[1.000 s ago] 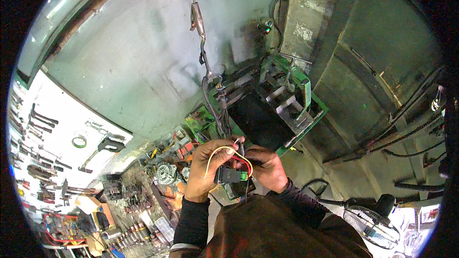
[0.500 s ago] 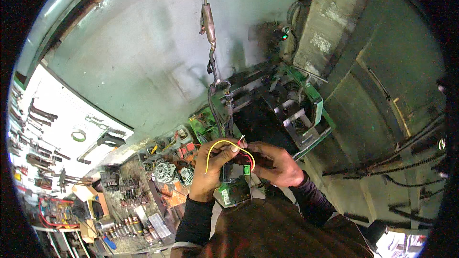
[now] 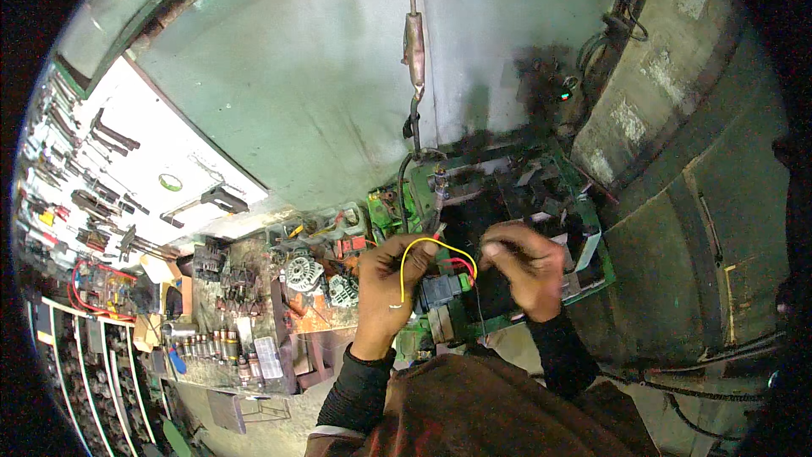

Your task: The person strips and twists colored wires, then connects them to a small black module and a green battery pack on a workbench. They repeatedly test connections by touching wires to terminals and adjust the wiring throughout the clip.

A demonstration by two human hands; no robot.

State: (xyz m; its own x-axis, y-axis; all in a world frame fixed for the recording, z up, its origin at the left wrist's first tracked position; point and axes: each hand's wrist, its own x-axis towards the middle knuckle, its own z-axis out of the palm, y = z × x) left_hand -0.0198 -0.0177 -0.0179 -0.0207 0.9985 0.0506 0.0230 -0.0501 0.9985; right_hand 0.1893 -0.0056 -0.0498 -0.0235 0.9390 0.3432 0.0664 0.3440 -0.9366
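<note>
My left hand (image 3: pixel 389 283) is closed, its thumb and fingertips pinching the ends of thin red wires (image 3: pixel 459 264). A yellow wire (image 3: pixel 440 242) arches over those fingertips, and its bare end hangs loose in front of the hand. Both colours run to a green connector (image 3: pixel 466 283) on the side of a small dark grey box (image 3: pixel 440 290), just right of my left hand. A thin dark wire droops below the connector. My right hand (image 3: pixel 529 271) is apart from the wires, fingers curled and thumb against them; whether anything is between its fingertips is too blurred to see.
A green metal machine frame (image 3: pixel 605 267) stands beyond my hands, with a cable and pipe (image 3: pixel 414 51) rising above it. On the left, a cluttered workbench (image 3: pixel 296 347) carries an alternator (image 3: pixel 304 274) and several sockets. Hand tools hang on a white pegboard (image 3: pixel 194 148).
My right hand has pulled away from the wires to the right. My left hand still pinches the red wires. The view has shifted, showing more of the bench and floor.
</note>
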